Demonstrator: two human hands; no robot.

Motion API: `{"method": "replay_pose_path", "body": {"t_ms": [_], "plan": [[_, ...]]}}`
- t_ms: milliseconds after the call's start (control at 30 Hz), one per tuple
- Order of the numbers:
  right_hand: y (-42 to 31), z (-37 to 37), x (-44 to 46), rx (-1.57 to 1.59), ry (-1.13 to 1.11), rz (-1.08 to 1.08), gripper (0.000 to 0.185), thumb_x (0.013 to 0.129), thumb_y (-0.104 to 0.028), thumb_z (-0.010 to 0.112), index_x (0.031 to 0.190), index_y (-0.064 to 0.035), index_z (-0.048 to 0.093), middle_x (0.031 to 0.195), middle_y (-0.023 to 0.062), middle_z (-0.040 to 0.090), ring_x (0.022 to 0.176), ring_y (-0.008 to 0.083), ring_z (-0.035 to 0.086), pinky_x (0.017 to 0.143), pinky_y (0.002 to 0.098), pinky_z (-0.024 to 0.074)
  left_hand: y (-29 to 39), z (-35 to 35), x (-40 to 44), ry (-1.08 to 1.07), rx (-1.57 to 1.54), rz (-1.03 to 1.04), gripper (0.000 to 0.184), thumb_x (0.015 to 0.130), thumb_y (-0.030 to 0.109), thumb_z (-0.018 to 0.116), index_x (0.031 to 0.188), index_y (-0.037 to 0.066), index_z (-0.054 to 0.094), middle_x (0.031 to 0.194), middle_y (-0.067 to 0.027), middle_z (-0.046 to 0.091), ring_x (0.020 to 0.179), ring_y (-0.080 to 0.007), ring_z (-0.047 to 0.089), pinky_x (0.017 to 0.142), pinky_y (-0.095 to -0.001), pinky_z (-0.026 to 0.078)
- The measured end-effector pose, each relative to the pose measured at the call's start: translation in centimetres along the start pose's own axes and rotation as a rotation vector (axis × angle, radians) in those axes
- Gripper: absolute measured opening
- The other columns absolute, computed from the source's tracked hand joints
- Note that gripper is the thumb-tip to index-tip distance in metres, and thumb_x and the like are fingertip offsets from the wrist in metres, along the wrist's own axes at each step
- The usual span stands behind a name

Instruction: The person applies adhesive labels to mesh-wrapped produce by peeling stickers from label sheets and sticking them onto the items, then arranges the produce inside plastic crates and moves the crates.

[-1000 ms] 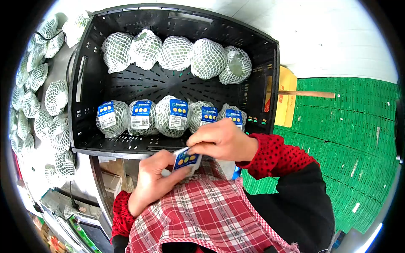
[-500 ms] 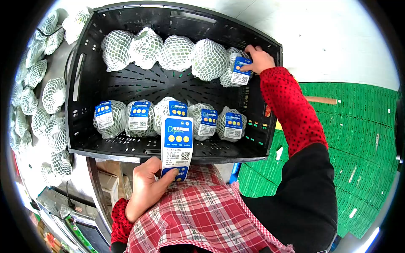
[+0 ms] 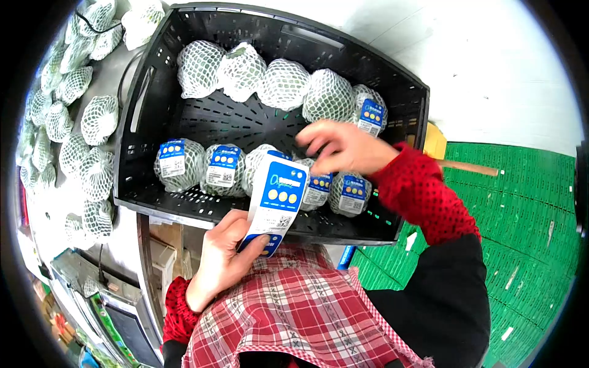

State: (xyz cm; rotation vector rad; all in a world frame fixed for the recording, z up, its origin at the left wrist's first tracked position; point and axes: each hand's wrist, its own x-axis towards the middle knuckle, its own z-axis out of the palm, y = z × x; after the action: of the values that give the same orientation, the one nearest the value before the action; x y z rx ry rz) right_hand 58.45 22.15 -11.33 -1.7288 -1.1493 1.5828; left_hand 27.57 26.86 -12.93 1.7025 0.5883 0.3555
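My left hand (image 3: 222,260) pinches a strip of blue-and-white printed labels (image 3: 279,193) in front of the crate's near side. Over the black plastic crate (image 3: 211,116) is my right hand (image 3: 348,147), its fingers loosely bent and apart, with nothing visible in them. It is close to the strip's upper end. Round green produce (image 3: 284,84) in white foam nets lines the crate's far side; the rightmost one (image 3: 370,105) bears a label. Along the near side, a row of netted produce (image 3: 180,165) has labels, partly covered by the strip and my right hand.
More netted produce (image 3: 98,119) lies on a metal surface left of the crate. A device with a dark screen (image 3: 126,328) stands at lower left. Green slatted panels (image 3: 515,245) and a wooden stick (image 3: 469,167) are at right.
My right hand has left the labelled produce at the far right corner and moved left and nearer, toward the label strip. The strip is now tilted. The view has shifted slightly.
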Motion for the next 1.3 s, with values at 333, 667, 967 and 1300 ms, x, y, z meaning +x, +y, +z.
{"method": "replay_pose_path", "body": {"t_ms": [333, 667, 967, 1300], "plan": [[-0.4, 8.1, -3.4, -0.264, 0.069, -0.57, 0.017, 0.082, -0.01, 0.073, 0.097, -0.0043, 0.067, 0.08, 0.0096, 0.067, 0.067, 0.0244, 0.066, 0.059, 0.0324, 0.0493, 0.7, 0.7, 0.6, -0.049, -0.101, -0.009, 0.025, 0.07, 0.006, 0.083, 0.092, 0.004, 0.071, 0.078, -0.0089, 0.067, 0.066, -0.0206, 0.065, 0.061, -0.0302, 0.051], [10.9, -11.5, 4.0, -0.388, 0.529, -0.152, 0.044, 0.073, -0.026, 0.084, 0.103, -0.0033, 0.06, 0.084, 0.009, 0.066, 0.071, 0.0187, 0.063, 0.065, 0.0331, 0.051, 1.4, 1.0, -0.3, 0.047, -0.03, 0.035, 0.017, 0.075, -0.003, 0.073, 0.091, 0.002, 0.067, 0.071, -0.0108, 0.06, 0.058, -0.0249, 0.06, 0.054, -0.0338, 0.046], [11.4, -6.3, 6.4, -1.238, 0.639, -0.234, 0.068, 0.059, -0.038, 0.086, 0.11, -0.0096, 0.052, 0.102, 0.0143, 0.057, 0.093, 0.0372, 0.062, 0.075, 0.0463, 0.051, 0.7, -1.0, 0.1, 0.094, 0.067, 0.083, 0.022, 0.078, -0.007, 0.067, 0.098, 0.0, 0.063, 0.095, -0.0161, 0.065, 0.083, -0.0319, 0.065, 0.072, -0.0361, 0.052], [-1.9, 6.3, 0.7, 0.203, -0.107, -0.275, 0.037, 0.079, -0.005, 0.079, 0.113, 0.0005, 0.063, 0.102, 0.0044, 0.067, 0.091, 0.0115, 0.063, 0.079, 0.027, 0.0522, 0.7, -1.4, 0.6, 0.194, 0.23, 0.158, 0.028, 0.07, -0.003, 0.074, 0.096, 0.002, 0.066, 0.114, -0.016, 0.062, 0.096, -0.0325, 0.065, 0.081, -0.0362, 0.052]]}}
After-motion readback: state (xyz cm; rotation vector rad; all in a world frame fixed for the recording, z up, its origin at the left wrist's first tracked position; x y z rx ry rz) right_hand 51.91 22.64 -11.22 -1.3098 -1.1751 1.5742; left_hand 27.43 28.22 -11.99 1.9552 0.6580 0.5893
